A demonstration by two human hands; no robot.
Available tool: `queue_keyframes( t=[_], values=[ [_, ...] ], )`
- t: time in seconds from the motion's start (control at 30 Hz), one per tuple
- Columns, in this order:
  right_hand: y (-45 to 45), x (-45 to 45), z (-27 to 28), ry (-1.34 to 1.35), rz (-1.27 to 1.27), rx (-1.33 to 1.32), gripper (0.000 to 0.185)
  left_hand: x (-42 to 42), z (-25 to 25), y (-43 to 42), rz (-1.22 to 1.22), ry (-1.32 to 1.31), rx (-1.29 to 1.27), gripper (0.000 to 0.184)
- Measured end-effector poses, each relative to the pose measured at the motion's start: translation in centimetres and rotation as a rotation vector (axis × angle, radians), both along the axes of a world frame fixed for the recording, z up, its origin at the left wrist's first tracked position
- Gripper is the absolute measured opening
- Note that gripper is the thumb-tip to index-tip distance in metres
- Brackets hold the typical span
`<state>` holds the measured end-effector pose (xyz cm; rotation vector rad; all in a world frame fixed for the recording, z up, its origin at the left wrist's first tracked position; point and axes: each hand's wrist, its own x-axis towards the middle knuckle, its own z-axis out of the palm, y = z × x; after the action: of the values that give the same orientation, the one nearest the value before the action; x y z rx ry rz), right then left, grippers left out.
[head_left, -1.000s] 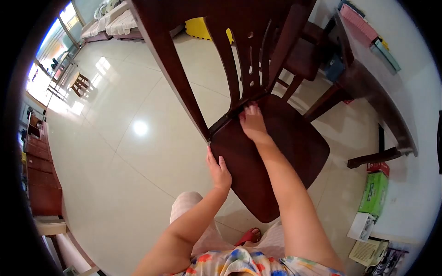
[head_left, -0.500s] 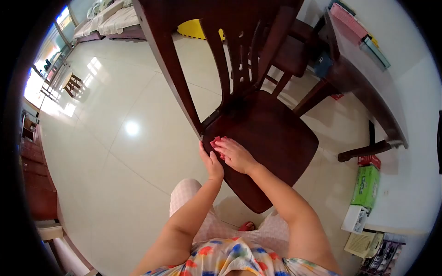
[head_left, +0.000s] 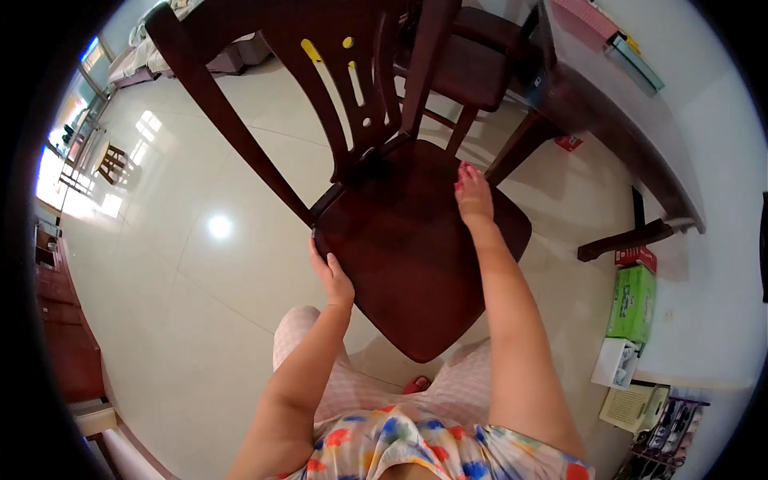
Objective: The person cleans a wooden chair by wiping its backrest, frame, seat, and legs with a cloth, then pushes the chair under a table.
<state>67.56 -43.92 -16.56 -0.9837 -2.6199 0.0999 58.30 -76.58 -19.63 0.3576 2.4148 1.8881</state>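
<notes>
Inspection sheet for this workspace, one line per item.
Surface: chair seat, dark, smooth-looking wood.
Job's things: wooden chair; red cloth, mostly hidden.
Clutter: green box, red box and white box by the wall.
Hands: left hand at the seat's left edge; right hand with the cloth on the seat's right side.
Cables: nothing seen.
Surroundings: table, second chair, small stool, tiled floor.

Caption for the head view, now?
Left hand braces the chair seat; right hand presses a red cloth on it.
</notes>
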Motion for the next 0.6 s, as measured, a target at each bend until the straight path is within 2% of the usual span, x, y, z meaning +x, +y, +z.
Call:
queue_keyframes(
  t=[0.07,0.1,0.2,0.33,0.53,0.6],
  values=[
    [2.2,3.1,-1.6,0.087,-0.018,0.027,0.043,0.0,-0.3,0.0,0.009,0.004,-0.011,0.053],
    [2.3,4.3,-1.1,0.026,-0.091,0.071,0.042,0.1,-0.3,-0.1,0.011,0.009,-0.011,0.053],
    [2.0,8.3,0.5,0.113,-0.198,-0.192,0.040,0.0,-0.4,0.1,0.005,0.030,-0.016,0.053],
    [0.9,12.4,-1.1,0.114,-0.103,0.112,0.039,0.1,-0.1,-0.1,-0.005,-0.005,-0.019,0.052],
    [-8.6,14.0,0.9,0.015,-0.125,0.008,0.053,0.1,0.7,-0.1,-0.002,-0.030,-0.026,0.053],
    [-12.1,13.4,1.4,0.059,-0.023,-0.044,0.060,0.1,0.5,-0.1,-0.004,-0.036,-0.002,0.053]
  ],
)
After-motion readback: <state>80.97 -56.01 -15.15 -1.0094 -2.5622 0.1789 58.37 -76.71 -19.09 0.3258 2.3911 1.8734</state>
